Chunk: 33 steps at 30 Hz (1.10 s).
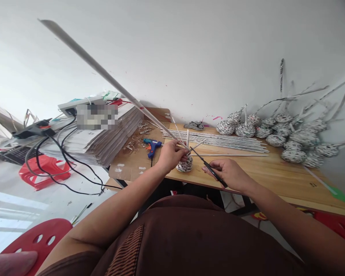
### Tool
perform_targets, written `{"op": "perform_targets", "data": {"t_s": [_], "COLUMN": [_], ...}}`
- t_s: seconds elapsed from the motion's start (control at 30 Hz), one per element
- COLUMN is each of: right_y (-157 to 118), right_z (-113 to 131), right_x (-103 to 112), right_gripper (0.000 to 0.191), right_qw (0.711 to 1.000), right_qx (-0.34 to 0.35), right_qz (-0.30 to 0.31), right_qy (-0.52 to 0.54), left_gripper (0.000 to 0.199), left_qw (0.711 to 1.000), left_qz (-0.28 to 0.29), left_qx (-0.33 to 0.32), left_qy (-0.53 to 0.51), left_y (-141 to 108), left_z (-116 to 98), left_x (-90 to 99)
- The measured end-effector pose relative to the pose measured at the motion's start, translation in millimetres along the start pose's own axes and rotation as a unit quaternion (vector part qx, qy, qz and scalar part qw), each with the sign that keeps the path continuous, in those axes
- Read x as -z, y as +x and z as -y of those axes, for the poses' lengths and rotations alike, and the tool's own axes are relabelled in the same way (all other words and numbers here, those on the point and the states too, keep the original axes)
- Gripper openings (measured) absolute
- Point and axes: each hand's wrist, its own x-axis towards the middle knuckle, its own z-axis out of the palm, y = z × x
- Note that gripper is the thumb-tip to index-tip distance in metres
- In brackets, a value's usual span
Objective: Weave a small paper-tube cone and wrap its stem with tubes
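Observation:
My left hand (170, 154) grips a small woven paper ball (185, 165) with several rolled paper tubes sticking out of it. One long paper tube (103, 74) runs from that hand up to the upper left. My right hand (229, 173) holds black scissors (207, 166), their blades pointing at the tubes just above the ball. Both hands hover over the front edge of a wooden table (276, 176).
A bundle of paper tubes (227, 140) lies on the table behind the hands. A blue glue gun (152, 145) rests on cardboard to the left. Several finished woven balls (290, 134) line the wall at right. A newspaper stack (100, 138), cables and red stools (43, 170) stand left.

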Motion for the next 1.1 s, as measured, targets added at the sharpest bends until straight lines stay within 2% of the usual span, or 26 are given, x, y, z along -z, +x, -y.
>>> {"op": "perform_targets", "data": {"t_s": [0.17, 0.4, 0.53, 0.63, 0.8, 0.97, 1.1], "right_y": [-0.9, 3.4, 6.1, 6.4, 7.6, 13.7, 18.7], "right_z": [4.8, 9.1, 11.3, 9.0, -2.5, -4.8, 1.7], "right_x": [15.5, 26.3, 30.5, 33.8, 40.1, 50.0, 59.1], "right_gripper": [0.048, 0.045, 0.042, 0.038, 0.030, 0.031, 0.030], "right_qw": [0.997, 0.986, 0.962, 0.939, 0.902, 0.874, 0.858], "right_qx": [0.035, 0.066, 0.091, 0.128, 0.202, 0.227, 0.240], "right_qz": [-0.059, -0.045, -0.061, -0.075, -0.089, -0.058, -0.034], "right_qy": [-0.027, -0.149, -0.251, -0.312, -0.372, -0.427, -0.454], "left_gripper": [0.020, 0.018, 0.017, 0.021, 0.027, 0.028, 0.032], "left_qw": [1.000, 0.999, 0.997, 0.997, 0.994, 0.993, 0.989], "left_qz": [0.015, 0.042, 0.055, 0.069, 0.105, 0.118, 0.137], "left_qx": [0.006, -0.008, -0.018, -0.001, 0.014, 0.006, 0.004], "left_qy": [0.000, 0.028, 0.043, 0.027, 0.005, 0.031, 0.061], "left_y": [3.6, 2.0, 2.5, 4.4, 9.9, 13.7, 9.1], "left_z": [0.7, 0.2, -0.4, 0.1, 2.6, 3.7, -4.4], "left_x": [-0.9, -3.0, -2.2, -0.6, 4.3, 7.3, 8.3]}}
